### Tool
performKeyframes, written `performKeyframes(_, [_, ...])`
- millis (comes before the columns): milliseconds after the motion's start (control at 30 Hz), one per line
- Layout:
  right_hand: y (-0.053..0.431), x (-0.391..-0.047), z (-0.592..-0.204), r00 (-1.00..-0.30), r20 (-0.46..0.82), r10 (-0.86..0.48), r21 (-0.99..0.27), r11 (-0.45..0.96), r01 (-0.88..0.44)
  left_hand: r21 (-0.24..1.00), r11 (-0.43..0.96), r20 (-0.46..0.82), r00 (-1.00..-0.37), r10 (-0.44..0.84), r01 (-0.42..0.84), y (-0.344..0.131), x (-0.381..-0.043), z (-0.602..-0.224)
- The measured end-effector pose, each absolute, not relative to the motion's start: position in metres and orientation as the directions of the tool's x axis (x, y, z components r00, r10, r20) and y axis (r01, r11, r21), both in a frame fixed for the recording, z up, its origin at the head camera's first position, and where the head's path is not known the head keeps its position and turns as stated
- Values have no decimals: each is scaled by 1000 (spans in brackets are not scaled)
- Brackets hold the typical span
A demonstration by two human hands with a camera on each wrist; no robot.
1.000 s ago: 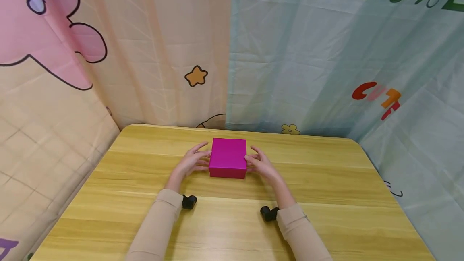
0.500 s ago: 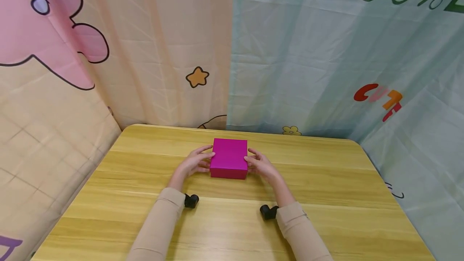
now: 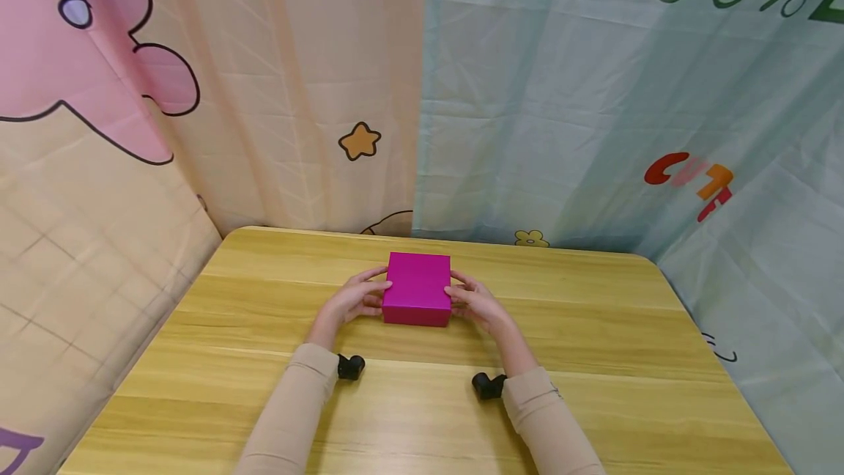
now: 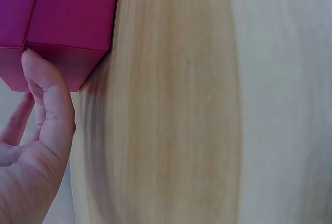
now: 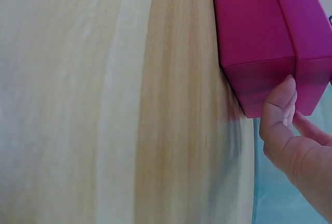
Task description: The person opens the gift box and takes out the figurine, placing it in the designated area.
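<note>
A magenta lidded box sits on the wooden table, toward its far edge. From one side my left hand holds it, thumb by the top edge and fingers along the side wall. Opposite it, my right hand holds the other side in the same way. In the left wrist view the left thumb has its tip right at the seam under the lid. The right wrist view has the right thumb at the same seam on its side. The box hides some of the fingertips.
The wooden table reaches back to hanging curtains printed with a star, a flower and lettering. A small black device is worn at each wrist, beside the beige sleeves.
My left hand has moved in against the box's side, its thumb now overlapping the top edge. The right fingers have closed in slightly. The box stays in nearly the same place.
</note>
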State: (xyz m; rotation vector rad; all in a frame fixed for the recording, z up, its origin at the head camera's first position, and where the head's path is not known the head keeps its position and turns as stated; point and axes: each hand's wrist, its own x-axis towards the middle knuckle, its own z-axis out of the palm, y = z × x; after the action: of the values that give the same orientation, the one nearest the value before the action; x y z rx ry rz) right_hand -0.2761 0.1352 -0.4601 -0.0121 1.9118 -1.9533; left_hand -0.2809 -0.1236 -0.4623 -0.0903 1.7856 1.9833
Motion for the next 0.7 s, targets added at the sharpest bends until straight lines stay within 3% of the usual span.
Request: performKeyframes(700, [138,-270,-447,-921,-224,-319,-954,-122,274,929,-108,-314,-909,273,-353,-123,-279,-449])
